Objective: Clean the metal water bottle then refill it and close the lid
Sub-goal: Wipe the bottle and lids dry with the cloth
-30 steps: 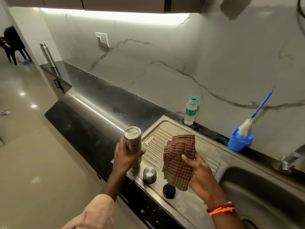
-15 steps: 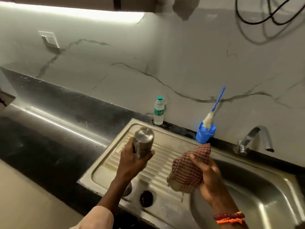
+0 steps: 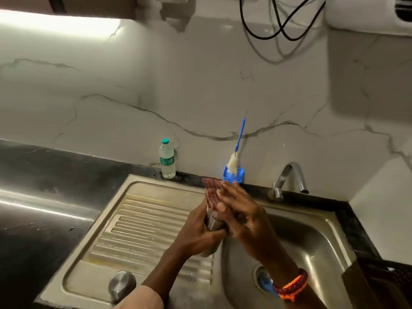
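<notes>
Head view, looking down at a steel kitchen sink (image 3: 330, 221) with a ribbed draining board (image 3: 142, 233) to its left. Both hands meet over the divide between board and basin. The left hand (image 3: 196, 233) has its fingers curled round the lower body of the metal water bottle (image 3: 214, 221), which stands roughly upright, its long axis tipped slightly away from the viewer, lettering upside down. The right hand (image 3: 240, 210) lies against the bottle's upper part, fingers fairly straight, pressing a red checked cloth (image 3: 210, 190) over the far end (that end is hidden under the cloth, so whether it is the mouth or the base cannot be told). So the cloth sits just above the left hand's grip, along the same axis, and any wipe would probably run down that axis toward the left hand. A domed metal cap (image 3: 121, 285) rests on the board's near edge, well apart from the bottle. Behind, a plastic water bottle (image 3: 166, 159), a blue bottle brush (image 3: 236, 150) in a blue holder (image 3: 233, 177), and a tap (image 3: 289, 177) on the right.
</notes>
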